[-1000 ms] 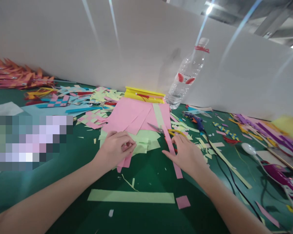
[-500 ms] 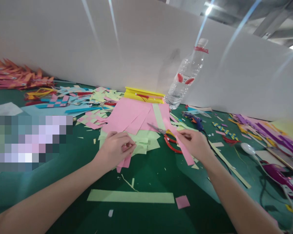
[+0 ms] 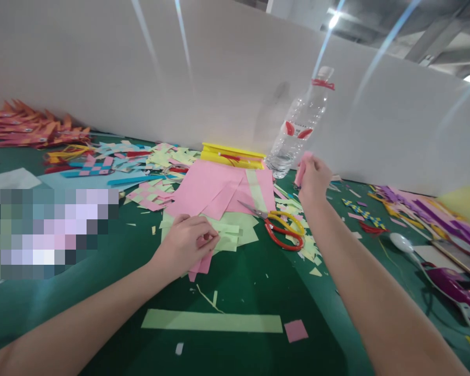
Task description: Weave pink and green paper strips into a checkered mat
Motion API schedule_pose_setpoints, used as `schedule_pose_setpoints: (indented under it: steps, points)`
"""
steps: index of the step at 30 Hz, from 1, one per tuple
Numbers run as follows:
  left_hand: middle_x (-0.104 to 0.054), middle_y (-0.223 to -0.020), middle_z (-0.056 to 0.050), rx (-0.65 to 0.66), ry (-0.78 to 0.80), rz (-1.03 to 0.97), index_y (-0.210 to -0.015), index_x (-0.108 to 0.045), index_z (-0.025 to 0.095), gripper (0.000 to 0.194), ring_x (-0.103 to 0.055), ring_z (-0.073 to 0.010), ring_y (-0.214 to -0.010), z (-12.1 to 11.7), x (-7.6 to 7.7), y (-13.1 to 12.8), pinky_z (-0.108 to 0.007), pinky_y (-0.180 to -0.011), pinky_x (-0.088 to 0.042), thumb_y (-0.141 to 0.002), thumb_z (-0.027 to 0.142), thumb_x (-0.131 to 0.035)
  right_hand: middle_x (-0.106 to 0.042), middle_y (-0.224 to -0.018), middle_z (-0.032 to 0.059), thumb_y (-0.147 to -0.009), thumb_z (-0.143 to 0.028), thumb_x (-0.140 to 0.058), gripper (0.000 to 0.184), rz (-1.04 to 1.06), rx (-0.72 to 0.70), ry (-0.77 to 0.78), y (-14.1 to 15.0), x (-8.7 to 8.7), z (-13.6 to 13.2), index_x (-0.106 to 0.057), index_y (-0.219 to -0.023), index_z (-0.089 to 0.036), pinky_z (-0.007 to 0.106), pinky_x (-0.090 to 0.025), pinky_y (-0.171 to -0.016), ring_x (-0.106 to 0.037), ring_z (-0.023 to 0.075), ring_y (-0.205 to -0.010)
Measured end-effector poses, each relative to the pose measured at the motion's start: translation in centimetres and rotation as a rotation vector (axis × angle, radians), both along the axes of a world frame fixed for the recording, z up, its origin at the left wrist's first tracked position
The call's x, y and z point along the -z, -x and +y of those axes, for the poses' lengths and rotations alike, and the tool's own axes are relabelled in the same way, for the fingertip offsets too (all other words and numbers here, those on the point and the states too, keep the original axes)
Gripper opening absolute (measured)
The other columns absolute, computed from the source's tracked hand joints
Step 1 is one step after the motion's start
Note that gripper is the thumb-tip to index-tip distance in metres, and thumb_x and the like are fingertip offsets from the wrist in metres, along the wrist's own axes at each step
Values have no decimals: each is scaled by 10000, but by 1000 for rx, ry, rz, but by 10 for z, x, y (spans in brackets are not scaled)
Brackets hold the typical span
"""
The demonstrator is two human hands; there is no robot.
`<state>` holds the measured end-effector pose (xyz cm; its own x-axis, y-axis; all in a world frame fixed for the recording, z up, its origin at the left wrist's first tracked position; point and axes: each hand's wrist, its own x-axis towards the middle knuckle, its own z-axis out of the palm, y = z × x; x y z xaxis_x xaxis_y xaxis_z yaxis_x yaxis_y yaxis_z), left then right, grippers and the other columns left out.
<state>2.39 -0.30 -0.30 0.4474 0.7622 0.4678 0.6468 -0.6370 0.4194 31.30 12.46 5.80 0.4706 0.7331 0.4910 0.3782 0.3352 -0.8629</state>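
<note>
Raised beside the clear plastic bottle (image 3: 292,136), my right hand (image 3: 316,177) is closed on a pink paper strip (image 3: 301,172) that looks bent in its fingers. My left hand (image 3: 190,241) rests low with curled fingers pressed together; what they hold, if anything, is hidden. Pink strips (image 3: 201,266) stick out below it, and pale green sheets (image 3: 245,230) lie beside its fingertips. Beyond are pink sheets (image 3: 203,185) with a green strip on top. Scissors (image 3: 284,230) with red and yellow handles lie partly open between my hands.
Nearer me lie a long green strip (image 3: 211,320) and a small pink square (image 3: 296,331). Paper scraps (image 3: 172,155) and a yellow folded piece (image 3: 233,155) line the back by the grey partition (image 3: 141,78). A purple corded tool (image 3: 454,287) lies at right. Part of the left side is blurred out.
My right hand has moved up and away from the scissors toward the bottle, carrying the pink strip. This uncovers the scissor handles. My left hand has barely moved.
</note>
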Motion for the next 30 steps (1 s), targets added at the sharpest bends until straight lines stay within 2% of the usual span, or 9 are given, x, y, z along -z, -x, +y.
schedule_pose_setpoints:
  steps: [3,5,7,9,11,14,16,23,30]
  points:
    - [-622,-692,16,-2,6,3,-660,-587,188,189,-569,-141,-631,0,-1,0,-347,-742,-369,-830,246,-529,-599,-792,30,-873,-300,-422,163,6,116,-186,9,-1,11,-516,-919,-174,266,-491,-699,-623,141,-791]
    - [-613,-685,15,-8,7,8,-666,-594,186,184,-562,-140,-628,0,-1,0,-343,-741,-368,-828,242,-527,-615,-833,43,-888,-313,-432,187,-60,105,-291,20,1,16,-502,-992,-174,298,-503,-732,-641,158,-817]
    - [-612,-688,14,-12,2,10,-669,-596,186,184,-557,-138,-628,-1,0,0,-340,-747,-368,-828,242,-522,-622,-852,45,-905,-297,-411,213,-142,76,-286,31,3,20,-477,-1070,-180,310,-505,-740,-646,157,-802]
    - [-612,-685,17,-11,-3,11,-676,-597,190,183,-552,-135,-626,-1,0,0,-337,-749,-368,-831,246,-518,-640,-920,69,-930,-283,-372,240,-291,39,-158,43,6,23,-478,-1113,-170,321,-492,-796,-641,158,-856]
    - [-612,-684,21,-4,-4,9,-675,-590,191,187,-552,-131,-625,-1,0,0,-335,-753,-365,-836,249,-515,-647,-1045,110,-944,-250,-337,276,-538,-91,89,53,8,25,-511,-1133,-150,329,-469,-859,-626,164,-957]
    - [-622,-697,22,4,-3,1,-671,-581,187,190,-567,-133,-640,-1,-1,1,-340,-763,-358,-839,252,-520,-690,-1040,79,-856,-201,-529,187,-733,-303,304,65,10,21,-638,-1001,-160,281,-469,-857,-645,164,-956]
    - [-628,-700,19,2,0,1,-670,-581,186,185,-576,-138,-649,-1,-1,1,-343,-763,-356,-837,243,-526,-710,-1022,57,-833,-194,-565,168,-813,-368,386,69,11,15,-677,-956,-173,260,-467,-860,-655,161,-956]
    - [-642,-710,16,-2,-9,19,-685,-595,190,192,-579,-144,-656,-1,0,1,-350,-768,-361,-850,265,-531,-698,-988,211,-825,-215,-527,237,-1050,-146,638,69,6,-10,-693,-936,-87,401,-481,-815,-650,318,-979]
    - [-655,-723,7,4,-12,23,-684,-605,190,196,-595,-149,-661,-1,-1,2,-352,-761,-367,-846,267,-524,-707,-950,138,-805,-246,-553,198,-1120,-7,625,68,-9,-25,-677,-931,-157,361,-486,-733,-660,280,-913]
